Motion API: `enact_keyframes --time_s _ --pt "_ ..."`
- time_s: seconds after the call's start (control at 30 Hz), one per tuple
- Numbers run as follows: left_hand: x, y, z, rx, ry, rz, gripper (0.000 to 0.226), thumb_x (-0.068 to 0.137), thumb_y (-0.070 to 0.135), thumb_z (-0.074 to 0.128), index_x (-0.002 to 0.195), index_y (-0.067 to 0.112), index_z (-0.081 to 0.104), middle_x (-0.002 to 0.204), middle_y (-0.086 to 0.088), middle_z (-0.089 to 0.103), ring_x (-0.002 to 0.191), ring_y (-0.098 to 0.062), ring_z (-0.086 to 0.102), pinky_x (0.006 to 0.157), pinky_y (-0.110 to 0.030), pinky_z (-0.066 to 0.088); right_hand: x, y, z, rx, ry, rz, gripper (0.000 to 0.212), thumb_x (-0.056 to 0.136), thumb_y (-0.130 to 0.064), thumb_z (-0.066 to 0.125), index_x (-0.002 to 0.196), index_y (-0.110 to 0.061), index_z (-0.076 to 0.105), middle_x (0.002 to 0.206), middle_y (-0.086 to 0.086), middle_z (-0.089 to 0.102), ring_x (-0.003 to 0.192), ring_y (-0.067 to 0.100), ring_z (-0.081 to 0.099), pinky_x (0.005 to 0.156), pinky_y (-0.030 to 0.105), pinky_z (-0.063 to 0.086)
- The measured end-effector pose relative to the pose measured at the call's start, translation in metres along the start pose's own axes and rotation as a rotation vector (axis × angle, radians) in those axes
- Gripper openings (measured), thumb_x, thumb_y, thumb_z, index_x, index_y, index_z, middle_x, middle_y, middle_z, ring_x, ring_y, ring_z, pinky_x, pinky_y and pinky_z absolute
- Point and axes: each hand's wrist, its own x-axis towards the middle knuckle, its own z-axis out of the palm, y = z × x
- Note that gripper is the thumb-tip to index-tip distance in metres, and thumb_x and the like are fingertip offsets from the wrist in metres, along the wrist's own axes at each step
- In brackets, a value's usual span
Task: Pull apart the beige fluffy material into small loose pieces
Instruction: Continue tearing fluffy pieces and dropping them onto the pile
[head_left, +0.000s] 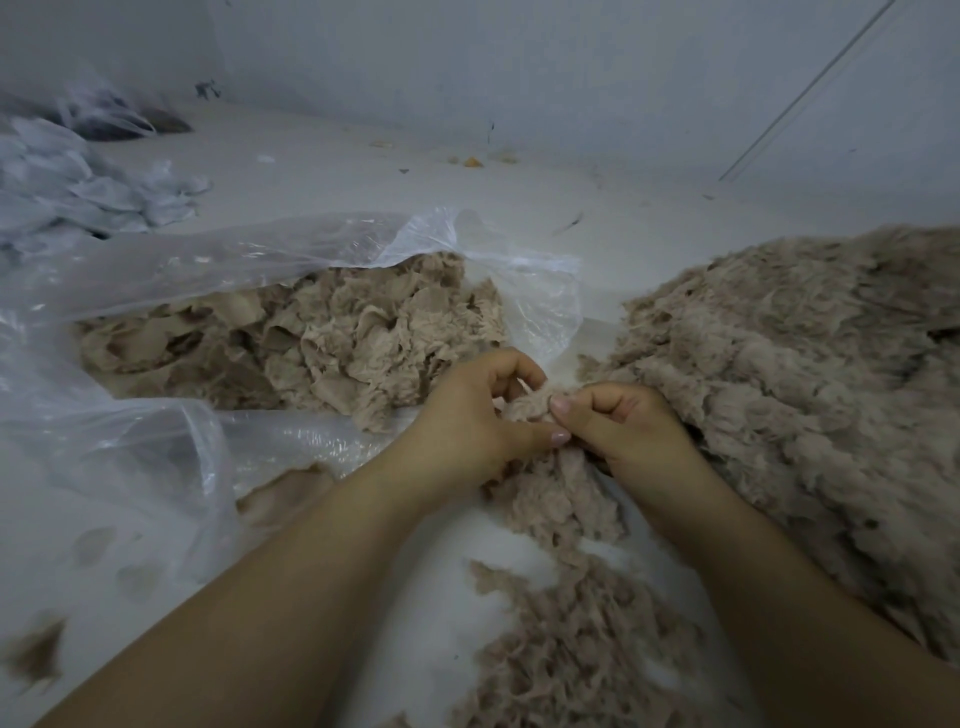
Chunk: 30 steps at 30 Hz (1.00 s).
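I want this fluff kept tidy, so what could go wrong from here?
1. Both hands, left hand and right hand, pinch one tuft close together; it may come off as a clump, not small pieces.
2. Loose fluff on the floor may scatter.
3. Fluff could mix with scraps in the bag.

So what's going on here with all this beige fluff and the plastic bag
A person is tearing up fluffy beige material by hand. The left hand and right hand both pinch one small clump between them, over a white surface. A big pile of fluff lies to the right, and more beige material sits in an open clear plastic bag to the left. Loose bits trail toward the camera.
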Motion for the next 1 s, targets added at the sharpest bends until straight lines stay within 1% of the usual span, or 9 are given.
enact_keyframes --time_s 0.17,0.3,0.47,0.57,0.67,0.73,0.83,0.9,1.0 --pt "0.0000 -0.0017 -0.0030 -0.200 0.007 -0.074 0.018 0.088 0.016 0.070 0.072 0.011 0.063 0.053 -0.015 0.058 0.036 -0.018 0.046 0.037 -0.020 0.035 0.0044 0.0063 -0.0042 0.062 -0.003 0.011 0.037 0.092 -0.015 0.058 0.088 0.022 0.057 0.054 0.002 0.056 0.051 0.010 0.049 0.056 0.024 0.043" --pt "0.0010 0.0003 -0.0033 -0.348 0.001 -0.188 0.042 0.100 0.027 0.051 0.063 0.008 0.058 0.045 -0.018 0.054 0.028 -0.021 0.044 0.034 -0.019 0.032 0.0009 0.0002 0.0011 0.135 0.020 -0.016 0.044 0.085 -0.018 0.060 0.093 0.025 0.055 0.082 0.027 0.062 0.076 0.029 0.055 0.077 0.040 0.045" --pt "-0.0010 0.0022 -0.0013 -0.398 -0.062 -0.181 0.048 0.103 0.031 0.045 0.064 0.007 0.061 0.052 -0.019 0.058 0.031 -0.022 0.046 0.034 -0.019 0.032 -0.0001 0.0002 0.0007 0.099 -0.009 -0.011 0.047 0.080 -0.020 0.064 0.098 0.024 0.057 0.088 0.034 0.067 0.078 0.034 0.066 0.077 0.043 0.056" --pt "-0.0014 0.0051 -0.0009 -0.324 -0.036 -0.170 0.041 0.100 0.030 0.053 0.071 0.003 0.062 0.051 -0.015 0.057 0.031 -0.021 0.044 0.033 -0.018 0.028 0.0007 0.0034 -0.0032 0.050 0.000 -0.010 0.032 0.083 -0.012 0.065 0.100 0.015 0.064 0.095 0.034 0.069 0.087 0.039 0.067 0.086 0.050 0.052" --pt "-0.0007 0.0063 0.0003 -0.247 0.046 -0.133 0.025 0.091 0.020 0.067 0.081 -0.003 0.060 0.057 -0.016 0.054 0.031 -0.015 0.040 0.034 -0.016 0.028 0.0004 0.0051 -0.0034 -0.012 -0.005 -0.015 0.023 0.085 -0.007 0.067 0.096 0.013 0.066 0.095 0.040 0.065 0.088 0.056 0.062 0.082 0.051 0.049" --pt "-0.0002 0.0050 0.0013 -0.238 0.074 -0.133 0.026 0.091 0.014 0.067 0.082 -0.010 0.060 0.062 -0.018 0.054 0.032 -0.012 0.039 0.034 -0.015 0.029 0.0011 0.0061 -0.0038 -0.042 0.002 -0.019 0.017 0.085 -0.004 0.067 0.091 0.012 0.066 0.088 0.036 0.067 0.079 0.044 0.065 0.077 0.044 0.051" --pt "-0.0005 0.0050 -0.0005 -0.244 0.063 -0.154 0.027 0.091 0.014 0.067 0.078 -0.009 0.061 0.057 -0.015 0.054 0.033 -0.012 0.038 0.034 -0.016 0.030 0.0020 0.0045 -0.0033 0.016 -0.019 -0.013 0.019 0.091 -0.006 0.059 0.077 0.006 0.063 0.051 0.004 0.055 0.046 0.007 0.049 0.048 0.015 0.042" --pt "-0.0011 0.0056 -0.0032 -0.249 0.010 -0.168 0.025 0.090 0.018 0.069 0.072 0.001 0.064 0.047 -0.008 0.051 0.031 -0.011 0.038 0.034 -0.015 0.028 0.0030 0.0045 -0.0038 0.023 -0.002 -0.009 0.028 0.095 -0.009 0.055 0.069 0.002 0.059 0.047 -0.004 0.041 0.040 0.002 0.035 0.043 0.013 0.032" --pt "-0.0019 0.0066 -0.0060 -0.229 -0.052 -0.197 0.024 0.089 0.023 0.069 0.072 0.007 0.065 0.041 -0.001 0.047 0.031 -0.010 0.037 0.034 -0.014 0.027 0.0033 0.0024 -0.0023 -0.002 0.045 0.010 0.031 0.097 -0.008 0.052 0.073 0.011 0.056 0.046 -0.003 0.039 0.041 0.003 0.033 0.043 0.014 0.030"
